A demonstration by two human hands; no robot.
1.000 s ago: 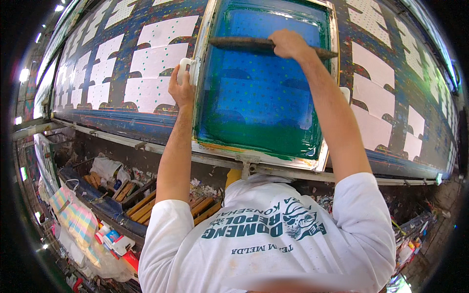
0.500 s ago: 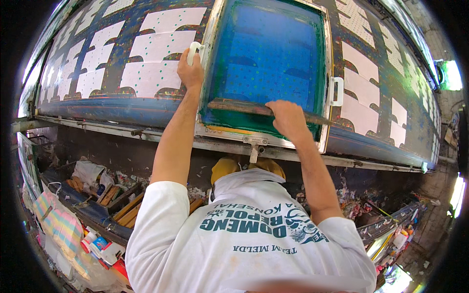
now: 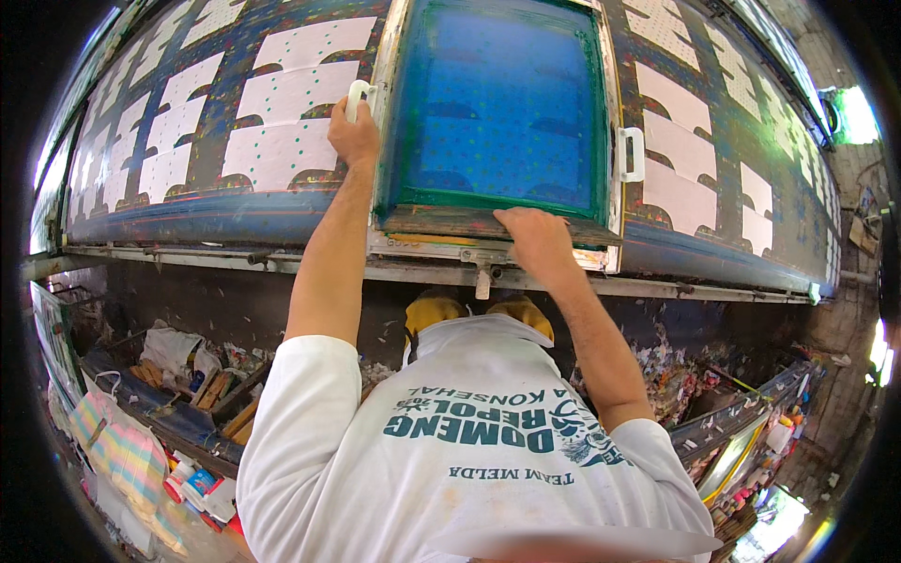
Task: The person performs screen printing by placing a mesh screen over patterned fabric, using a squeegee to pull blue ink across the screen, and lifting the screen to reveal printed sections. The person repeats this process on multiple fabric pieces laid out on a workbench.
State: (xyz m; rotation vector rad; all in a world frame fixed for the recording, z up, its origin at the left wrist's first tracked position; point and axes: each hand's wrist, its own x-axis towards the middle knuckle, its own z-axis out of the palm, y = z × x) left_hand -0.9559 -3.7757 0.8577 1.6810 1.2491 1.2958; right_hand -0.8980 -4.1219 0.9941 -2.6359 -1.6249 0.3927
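Note:
A screen-printing frame (image 3: 608,113) with a blue mesh (image 3: 502,122) lies on the long table in front of me. My left hand (image 3: 355,136) is closed around the white handle (image 3: 357,92) on the frame's left side. A wooden squeegee (image 3: 441,221) rests along the frame's near end, lying nearly level across it. My right hand (image 3: 537,235) grips the squeegee right of its middle, fingers over its top edge. Green ink rims the mesh. Another white handle (image 3: 632,155), on the right side of the frame, is untouched.
White cut pieces with green dots (image 3: 305,94) lie in rows left of the frame, and more white pieces (image 3: 676,141) on its right. A metal rail (image 3: 413,272) runs along the table's near edge. Below stand a cluttered shelf and bottles (image 3: 202,488).
My right hand has drawn the squeegee toward me, from the lower part of the mesh to the frame's near end, and it lies more level. My left hand still holds the handle.

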